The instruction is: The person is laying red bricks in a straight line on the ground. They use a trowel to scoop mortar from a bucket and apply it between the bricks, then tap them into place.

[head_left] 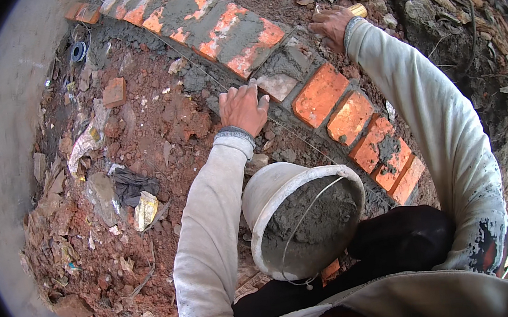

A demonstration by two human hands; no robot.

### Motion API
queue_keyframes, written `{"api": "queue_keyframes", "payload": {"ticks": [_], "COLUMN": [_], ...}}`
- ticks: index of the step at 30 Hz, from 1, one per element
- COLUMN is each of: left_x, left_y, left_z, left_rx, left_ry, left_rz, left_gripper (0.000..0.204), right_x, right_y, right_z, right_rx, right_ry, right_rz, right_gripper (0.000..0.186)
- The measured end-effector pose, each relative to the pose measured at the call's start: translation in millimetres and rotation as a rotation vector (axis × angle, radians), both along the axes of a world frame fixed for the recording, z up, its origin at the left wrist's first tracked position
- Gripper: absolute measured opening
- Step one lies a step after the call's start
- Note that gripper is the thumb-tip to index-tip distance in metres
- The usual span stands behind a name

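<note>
My left hand (242, 110) has bent fingers at the near edge of a pale broken brick piece (277, 86), gripping it beside the thin string line (305, 143). The piece lies in grey mortar (289, 57) within a curving brick course (233, 32). Above and to the right, my right hand (330, 28) is curled around a tool with a pale wooden handle (357, 10), mostly hidden by the hand. Below my hands, a white bucket (257, 183) of grey mortar stands tilted slightly by my dark-clothed knee.
Loose red soil (170, 249) with rubble and scraps lies left, beside a grey wall or slab (6, 186). A loose brick piece (114, 93) and small spool (79, 51) lie there. Dark soil and stones (419, 11) border the course at right. Single separated bricks (349, 116) continue toward me.
</note>
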State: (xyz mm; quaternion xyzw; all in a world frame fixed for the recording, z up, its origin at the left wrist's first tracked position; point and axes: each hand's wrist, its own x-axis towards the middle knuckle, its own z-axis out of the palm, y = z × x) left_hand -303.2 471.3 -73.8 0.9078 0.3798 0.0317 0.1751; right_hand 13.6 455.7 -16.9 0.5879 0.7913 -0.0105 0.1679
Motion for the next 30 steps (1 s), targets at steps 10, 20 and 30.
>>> {"api": "queue_keyframes", "payload": {"ticks": [10,20,30], "left_x": [9.9,43.6,38.4], "left_y": [5.5,27.0,29.3], "left_z": [-4.7,-4.4,-13.8], "left_rx": [-0.001,-0.005,-0.006], "left_ry": [-0.141,-0.123,-0.236], "left_rz": [0.139,0.046,0.108], "left_gripper": [0.032,0.045,0.039], "right_x": [26.7,61.3,54.7], "right_y": [-49.4,-45.8,-29.1], "right_z": [10.1,-18.9,-24.3], "right_rx": [0.144,0.112,0.127], "right_ry": [0.233,0.182,0.082], "right_rz": [-0.16,-0.084,-0.122], "right_gripper": [0.05,0.054,0.052]}}
